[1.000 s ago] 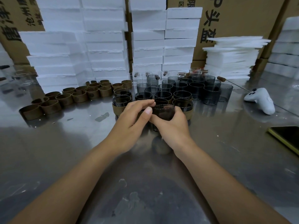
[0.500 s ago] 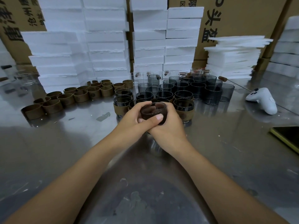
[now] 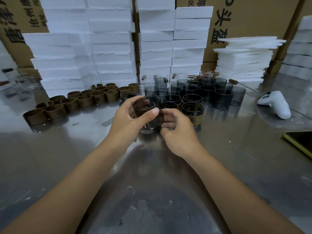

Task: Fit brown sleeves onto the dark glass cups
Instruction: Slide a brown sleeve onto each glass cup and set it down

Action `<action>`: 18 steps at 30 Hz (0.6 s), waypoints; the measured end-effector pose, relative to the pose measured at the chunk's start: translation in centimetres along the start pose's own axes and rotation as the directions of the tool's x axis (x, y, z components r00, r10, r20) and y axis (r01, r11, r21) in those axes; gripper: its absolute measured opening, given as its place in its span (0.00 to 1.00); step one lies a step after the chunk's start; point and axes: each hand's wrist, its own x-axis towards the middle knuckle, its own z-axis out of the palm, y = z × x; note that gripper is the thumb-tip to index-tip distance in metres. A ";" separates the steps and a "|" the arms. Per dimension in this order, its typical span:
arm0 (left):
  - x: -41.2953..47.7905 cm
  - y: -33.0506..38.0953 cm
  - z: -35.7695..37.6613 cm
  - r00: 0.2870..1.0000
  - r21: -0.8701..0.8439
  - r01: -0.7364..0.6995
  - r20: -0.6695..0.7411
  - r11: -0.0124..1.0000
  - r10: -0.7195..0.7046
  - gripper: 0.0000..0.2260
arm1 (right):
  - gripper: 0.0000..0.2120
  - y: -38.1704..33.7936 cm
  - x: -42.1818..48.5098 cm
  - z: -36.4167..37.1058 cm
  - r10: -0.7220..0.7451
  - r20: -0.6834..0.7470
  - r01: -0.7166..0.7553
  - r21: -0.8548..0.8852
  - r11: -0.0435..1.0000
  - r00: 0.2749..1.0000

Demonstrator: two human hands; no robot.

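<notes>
I hold one dark glass cup just above the steel table, tilted with its mouth toward the far left. My left hand wraps its left side, thumb across the front. My right hand pinches the cup's lower right side, where a brown sleeve edge shows. Behind it stand several bare dark cups. A cup wearing its sleeve stands just right of my hands. Loose brown sleeves lie in rows to the left.
White foam blocks and cardboard boxes wall off the back. A white game controller lies at the right, a thin stick beyond it, and a yellow-edged phone at the right edge. Clear glasses sit far left.
Both hands have lifted the cup off the table and tipped it leftward. My left thumb has come across its front and my right hand has dropped lower on its side.
</notes>
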 end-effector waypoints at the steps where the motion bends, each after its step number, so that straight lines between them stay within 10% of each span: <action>1: 0.0 0.0 0.0 1.000 0.002 -0.004 -0.007 1.000 0.004 0.19 | 0.18 -0.1 0.1 -0.1 0.033 -0.043 -0.031 0.039 0.999 0.999; 8: -0.4 -0.1 0.5 0.998 0.019 -0.021 0.054 1.000 0.020 0.30 | 0.07 -1.0 0.3 -1.1 0.357 0.033 -0.323 0.508 0.798 0.934; 18: -0.4 -1.1 0.8 0.997 0.041 -0.033 0.066 0.999 0.030 0.28 | 0.07 -1.0 0.1 -0.6 0.403 0.102 -0.361 0.676 0.643 0.909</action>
